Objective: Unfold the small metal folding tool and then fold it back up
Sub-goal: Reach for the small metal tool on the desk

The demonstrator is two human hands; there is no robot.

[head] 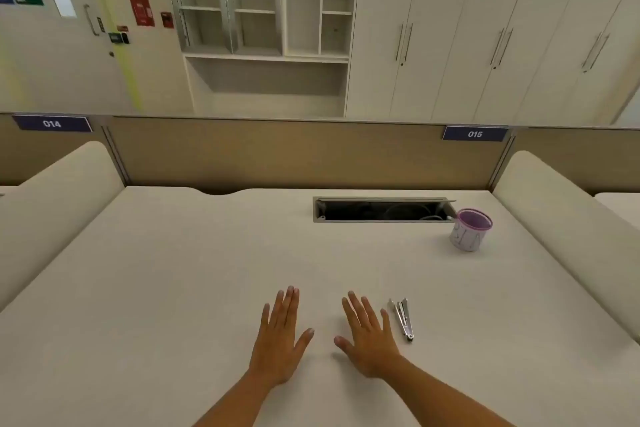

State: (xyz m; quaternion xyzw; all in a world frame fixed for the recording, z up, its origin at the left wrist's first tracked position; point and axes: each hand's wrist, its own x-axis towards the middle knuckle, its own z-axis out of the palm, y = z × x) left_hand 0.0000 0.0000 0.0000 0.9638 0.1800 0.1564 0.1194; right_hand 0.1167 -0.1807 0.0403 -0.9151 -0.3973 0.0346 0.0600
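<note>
On the bench (pixel 207 270), both of your hands are lying flat, palms down, fingers spread, each grip fully open and holding nothing: left hand (pixel 278 340), right hand (pixel 369 340). Item one, the small metal folding tool (pixel 402 318), is lying just beside your right hand on its outer side, apart from it, its narrow end pointing back toward you. Item two, a purple-rimmed cup (pixel 470 229), is standing well apart near the far right, next to the open cable slot (pixel 382 210). The task is looking not yet begun; you are likely preparing to pick up. To do it well, you should be bringing the right hand sideways, pinching the tool near its middle, then lifting it clear so the left hand can be steadying one arm while the other is swinging out. Whether the tool is lying fully folded or slightly splayed at its far end is hard to make out; its pivot and any latch are too small to tell.
</note>
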